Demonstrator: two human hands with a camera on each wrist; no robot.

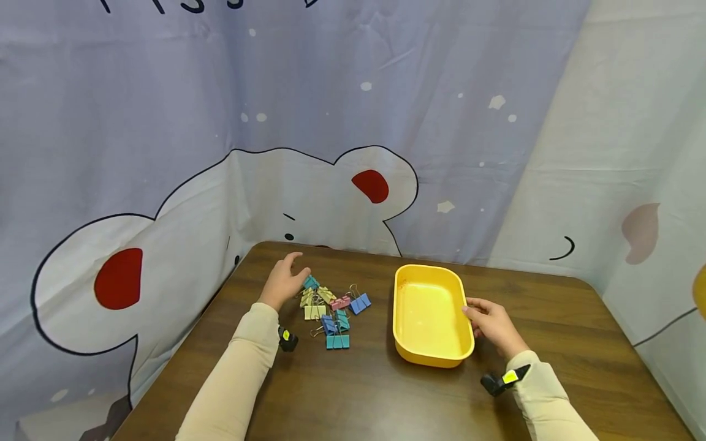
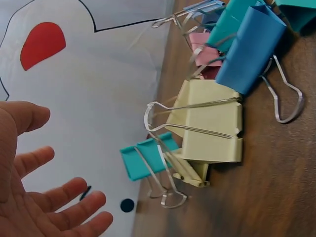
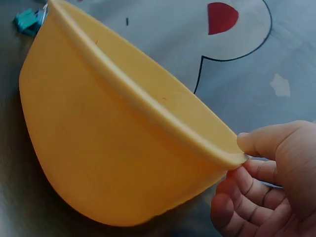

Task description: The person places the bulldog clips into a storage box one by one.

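Note:
A yellow plastic tray (image 1: 405,306) stands right of the table's middle. My right hand (image 1: 496,324) pinches its right rim between thumb and fingers, as the right wrist view shows with the hand (image 3: 276,182) at the rim (image 3: 163,116). My left hand (image 1: 284,282) is beside a loose pile of binder clips, thumb and fingers spread and holding nothing. In the left wrist view that hand (image 2: 44,192) is apart from the clips. The pile has a cream binder clip (image 2: 215,121), a teal binder clip (image 2: 148,155), a blue binder clip (image 2: 252,49) and a pink binder clip (image 1: 340,302).
The brown wooden table (image 1: 358,398) runs up to a printed cloth (image 1: 331,92) hanging behind it and along the sides. A separate-lying blue binder clip (image 1: 360,304) is at the pile's right edge, between the pile and the tray.

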